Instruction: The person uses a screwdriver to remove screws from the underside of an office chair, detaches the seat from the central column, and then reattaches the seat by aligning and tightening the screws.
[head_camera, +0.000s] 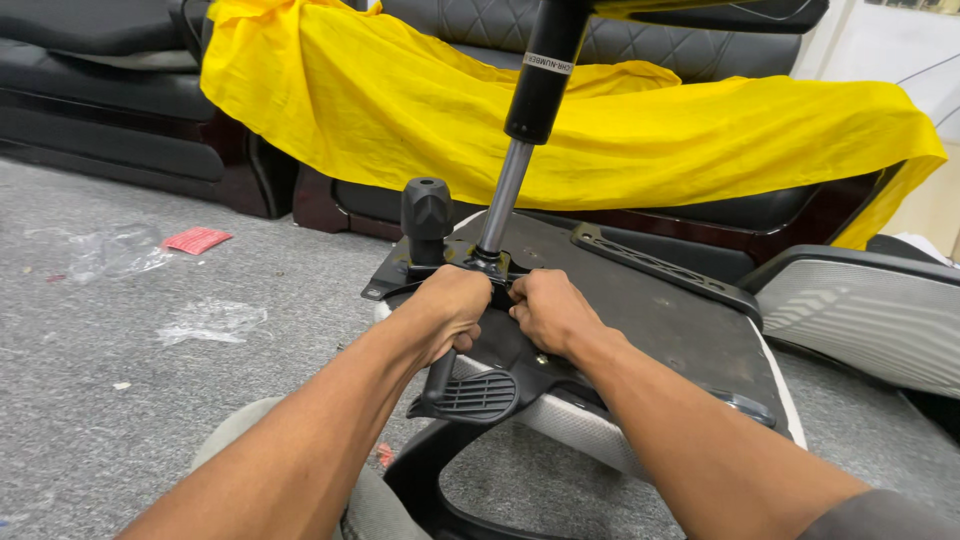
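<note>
On the grey carpet, an upturned chair seat (690, 330) lies with its black underside facing up, and a black metal mechanism plate (500, 340) is fixed to it. A gas cylinder (530, 110) rises out of the plate at a slant: a thin, shiny steel rod below, a thick matte black tube above. Beside it stands a black knob (427, 215) with flattened sides on a short stem.

Both forearms reach forward, almost parallel. The left hand (452, 305) is curled tight around the plate's near edge, knuckles up, just below the knob. The right hand (545, 312) is closed in a fist on the same edge, close beside the left, at the foot of the rod. Below the left wrist a ribbed black plastic lever paddle (478, 395) sticks out.

The seat's rim shows white mesh. Behind it a bright yellow cloth (400, 110) drapes in soft folds over dark quilted sofas (110, 90). A pale mesh backrest (870, 320) lies to the right, and crumpled clear plastic (205, 322) on the left.
</note>
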